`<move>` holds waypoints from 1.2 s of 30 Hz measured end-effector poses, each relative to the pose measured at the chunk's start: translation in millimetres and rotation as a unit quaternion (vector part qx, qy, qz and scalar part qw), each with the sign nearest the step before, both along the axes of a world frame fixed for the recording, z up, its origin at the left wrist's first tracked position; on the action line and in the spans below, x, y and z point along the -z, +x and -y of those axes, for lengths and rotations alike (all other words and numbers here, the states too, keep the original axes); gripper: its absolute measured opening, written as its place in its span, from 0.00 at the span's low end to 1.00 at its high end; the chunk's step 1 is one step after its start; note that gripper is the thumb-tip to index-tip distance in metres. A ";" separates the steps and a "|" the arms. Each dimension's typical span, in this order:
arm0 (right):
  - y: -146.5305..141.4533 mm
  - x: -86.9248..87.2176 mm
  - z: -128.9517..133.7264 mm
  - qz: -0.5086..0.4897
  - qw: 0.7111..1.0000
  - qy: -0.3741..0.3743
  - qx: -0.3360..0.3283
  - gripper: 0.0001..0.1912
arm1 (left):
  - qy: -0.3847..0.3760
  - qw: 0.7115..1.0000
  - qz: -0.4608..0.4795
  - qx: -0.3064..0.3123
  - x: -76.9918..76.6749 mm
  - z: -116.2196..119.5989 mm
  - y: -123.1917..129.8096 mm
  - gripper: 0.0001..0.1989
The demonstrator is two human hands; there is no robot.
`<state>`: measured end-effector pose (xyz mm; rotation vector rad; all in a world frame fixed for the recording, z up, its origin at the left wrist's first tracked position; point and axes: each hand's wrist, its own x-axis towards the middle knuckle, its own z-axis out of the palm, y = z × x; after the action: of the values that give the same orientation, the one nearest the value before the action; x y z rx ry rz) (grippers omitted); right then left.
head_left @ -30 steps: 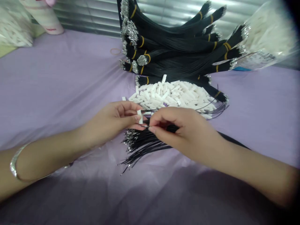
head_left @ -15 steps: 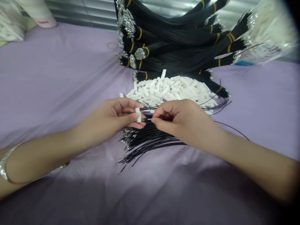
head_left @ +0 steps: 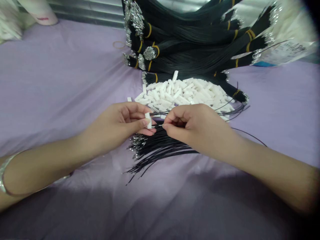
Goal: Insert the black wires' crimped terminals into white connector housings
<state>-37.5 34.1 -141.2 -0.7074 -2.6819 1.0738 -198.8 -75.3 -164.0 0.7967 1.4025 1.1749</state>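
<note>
Between thumb and fingers, my left hand [head_left: 125, 121] grips a small white connector housing [head_left: 148, 120]. Black wires [head_left: 160, 113] run from the housing's upper part toward the right, passing behind my other hand. My right hand [head_left: 190, 121] pinches a black wire with a bright metal tip [head_left: 160, 125], close to the right side of the housing. Whether that tip is inside the housing I cannot tell. Under both hands lies a fan of loose black wires [head_left: 160, 145] with metal ends on the left. Just behind the hands is a heap of white connector housings [head_left: 185, 91].
Rubber-banded bundles of black wires [head_left: 190, 46] are stacked at the back. A clear plastic bag [head_left: 295, 43] with writing stands at the back right. At the back left are a white container [head_left: 41, 11] and another bag [head_left: 10, 23]. A purple cloth [head_left: 62, 73] covers the table.
Both hands keep their grips and stay almost in place, the right fingertips still close to the housing. The whole view has shifted slightly.
</note>
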 end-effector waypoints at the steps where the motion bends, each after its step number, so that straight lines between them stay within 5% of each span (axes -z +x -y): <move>1: 0.0 -0.4 -0.3 0.002 1.000 -0.001 0.002 0.06 | 0.001 1.000 0.001 0.001 0.0 -0.1 0.0 0.09; 17: -4.0 1.2 2.4 -0.002 1.000 -0.001 0.000 0.06 | -0.003 1.000 -0.014 -0.008 -2.5 -1.1 2.1 0.09; 21: -4.6 0.4 2.4 -0.003 0.999 0.042 -0.018 0.07 | -0.009 1.000 -0.013 -0.010 -2.7 -2.1 3.2 0.09; 28: 6.5 -13.7 1.7 -0.071 0.965 0.248 -0.045 0.10 | 0.019 1.000 0.002 0.007 1.0 -2.2 0.9 0.08; 36: 2.3 4.7 4.6 -0.093 0.971 0.216 -0.043 0.04 | 0.009 1.000 0.018 0.007 3.1 -3.4 -1.3 0.08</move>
<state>-35.2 29.5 -145.9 -0.3919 -2.6616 0.5045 -200.2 -71.9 -167.1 0.7924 1.3559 1.1864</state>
